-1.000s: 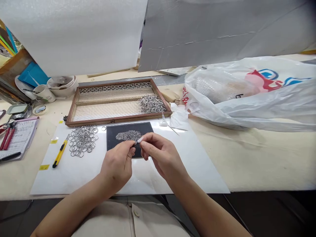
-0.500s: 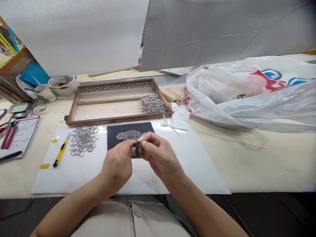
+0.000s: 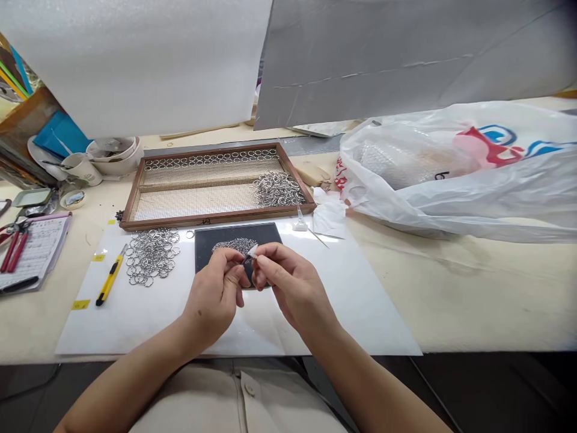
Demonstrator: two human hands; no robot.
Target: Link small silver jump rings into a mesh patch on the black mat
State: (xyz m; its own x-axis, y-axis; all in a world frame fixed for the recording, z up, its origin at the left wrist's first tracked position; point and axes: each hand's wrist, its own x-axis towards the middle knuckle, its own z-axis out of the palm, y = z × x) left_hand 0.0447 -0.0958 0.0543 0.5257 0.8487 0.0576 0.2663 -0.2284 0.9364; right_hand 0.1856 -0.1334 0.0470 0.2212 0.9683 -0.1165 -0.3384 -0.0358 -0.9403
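Over a black pad, my two hands meet with the fingertips almost touching. My right hand pinches a small white piece, perhaps folded tissue. My left hand is closed in a pinch close by; a small dark sliver shows at its fingertips, too small to name. Behind the fingers, a heap of fine metal links lies on the pad, partly hidden. To the left is a pile of silver rings, with one single ring apart from it.
A wooden-framed mesh tray holds rows of rings and a ring heap. A yellow utility knife lies on the white sheet. A white nozzle, thin pointed sticks, crumpled tissue and a plastic bag are on the right.
My left fingers have shifted and curled differently, with the thumb drawn lower. The white piece in my right hand is tipped slightly more upright. Objects on the table are unchanged.
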